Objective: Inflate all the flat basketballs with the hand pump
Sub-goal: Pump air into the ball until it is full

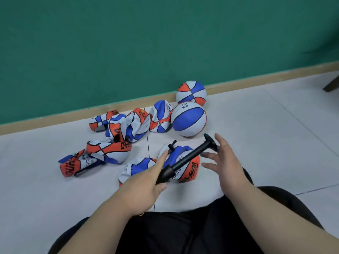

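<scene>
A black hand pump (pixel 185 157) slants up to the right above a crumpled flat basketball (pixel 189 168) in red, white and blue. My left hand (pixel 146 182) grips the pump's lower end, index finger stretched along it. My right hand (pixel 223 158) is spread with straight fingers beside the T-handle (pixel 210 142), touching or just short of it; I cannot tell which. Another flat ball (pixel 135 166) lies under my left hand. Several more flat balls (pixel 117 136) are heaped to the left. Two round, inflated balls (pixel 189 119) sit by the wall.
The floor is pale grey tile (pixel 266 134) with a wooden skirting board (pixel 55 120) under a green wall. A dark furniture leg (pixel 331 85) shows at the right edge. My legs in black trousers (pixel 183 231) fill the bottom of the view.
</scene>
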